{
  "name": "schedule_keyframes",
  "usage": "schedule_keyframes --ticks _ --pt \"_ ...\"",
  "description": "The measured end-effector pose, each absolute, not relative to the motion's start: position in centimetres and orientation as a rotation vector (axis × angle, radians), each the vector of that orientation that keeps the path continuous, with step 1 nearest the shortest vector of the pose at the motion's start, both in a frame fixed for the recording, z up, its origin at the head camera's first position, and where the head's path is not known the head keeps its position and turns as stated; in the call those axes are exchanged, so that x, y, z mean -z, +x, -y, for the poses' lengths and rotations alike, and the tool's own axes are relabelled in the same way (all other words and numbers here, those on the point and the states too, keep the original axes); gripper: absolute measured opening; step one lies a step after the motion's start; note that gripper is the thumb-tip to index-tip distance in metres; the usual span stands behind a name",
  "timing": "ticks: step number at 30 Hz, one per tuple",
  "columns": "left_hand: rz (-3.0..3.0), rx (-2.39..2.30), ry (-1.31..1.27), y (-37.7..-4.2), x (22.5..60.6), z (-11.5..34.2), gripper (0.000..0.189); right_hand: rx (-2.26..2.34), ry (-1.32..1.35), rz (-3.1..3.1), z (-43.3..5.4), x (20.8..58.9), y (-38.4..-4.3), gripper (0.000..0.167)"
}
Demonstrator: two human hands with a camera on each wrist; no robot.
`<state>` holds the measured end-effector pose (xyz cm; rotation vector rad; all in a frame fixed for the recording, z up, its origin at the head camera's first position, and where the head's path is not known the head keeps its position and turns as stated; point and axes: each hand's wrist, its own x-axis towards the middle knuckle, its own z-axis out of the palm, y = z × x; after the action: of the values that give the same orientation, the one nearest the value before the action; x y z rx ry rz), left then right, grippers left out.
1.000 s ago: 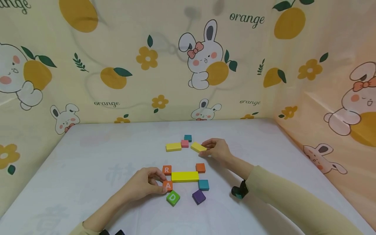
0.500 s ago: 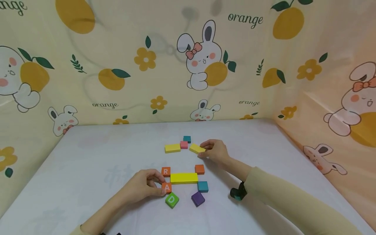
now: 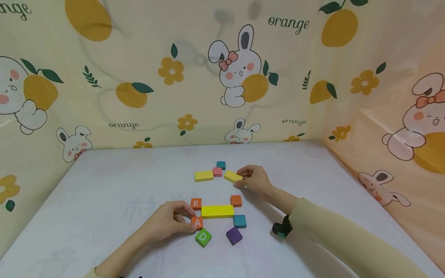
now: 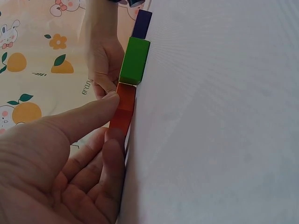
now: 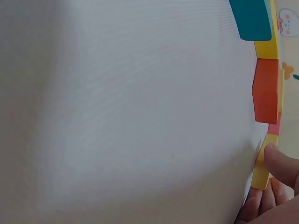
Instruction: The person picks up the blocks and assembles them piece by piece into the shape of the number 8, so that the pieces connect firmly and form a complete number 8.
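Note:
My left hand (image 3: 168, 220) pinches the orange letter A block (image 3: 197, 222) between thumb and fingers; the left wrist view shows the thumb on an orange block (image 4: 125, 100). An orange R block (image 3: 196, 204) lies above it and a green D block (image 3: 203, 237) below. My right hand (image 3: 256, 179) holds the right end of a small yellow block (image 3: 233, 176), set at a slant. In the right wrist view, the thumb presses on that yellow block (image 5: 262, 163). Left of it lie a pink cube (image 3: 217, 172) and another yellow block (image 3: 204, 176), with a teal cube (image 3: 221, 165) behind.
Between the two columns of cubes lies a long yellow block (image 3: 217, 211). On its right are an orange cube (image 3: 236, 200), a teal cube (image 3: 240, 221) and a turned purple cube (image 3: 234, 235). A white cloth (image 3: 114, 193) covers the table, with a printed curtain (image 3: 194, 31) behind.

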<state>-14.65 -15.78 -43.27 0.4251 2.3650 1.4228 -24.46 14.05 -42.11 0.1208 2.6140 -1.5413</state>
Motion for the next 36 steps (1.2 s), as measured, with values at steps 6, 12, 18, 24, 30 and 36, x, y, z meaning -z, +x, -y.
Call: schedule_keyframes --ticks 6,12,18,24,30,36 --pt "-2.364 -1.424 0.432 -14.6 43.3 15.8 0.037 1.566 0.114 -2.608 -14.1 42.2 -24.4 0.036" --pt "-2.348 -1.433 0.43 -14.6 43.3 15.8 0.038 1.561 0.119 -2.613 -14.2 42.3 -24.3 0.037" --pt "-2.362 -1.434 0.42 -14.4 43.3 15.9 0.038 1.568 0.122 -2.596 -14.1 42.3 -24.4 0.036" --pt "-2.358 -1.431 0.416 -14.3 43.2 15.9 0.038 1.517 0.09 -2.663 -13.9 41.9 -24.1 0.035" --pt "-2.364 -1.431 0.421 -14.2 43.0 15.9 0.038 1.478 0.051 -2.739 -14.0 41.6 -24.0 0.035" --pt "-2.379 -1.41 0.425 -14.4 43.1 15.8 0.038 1.462 0.044 -2.798 -15.2 41.7 -23.7 0.034"
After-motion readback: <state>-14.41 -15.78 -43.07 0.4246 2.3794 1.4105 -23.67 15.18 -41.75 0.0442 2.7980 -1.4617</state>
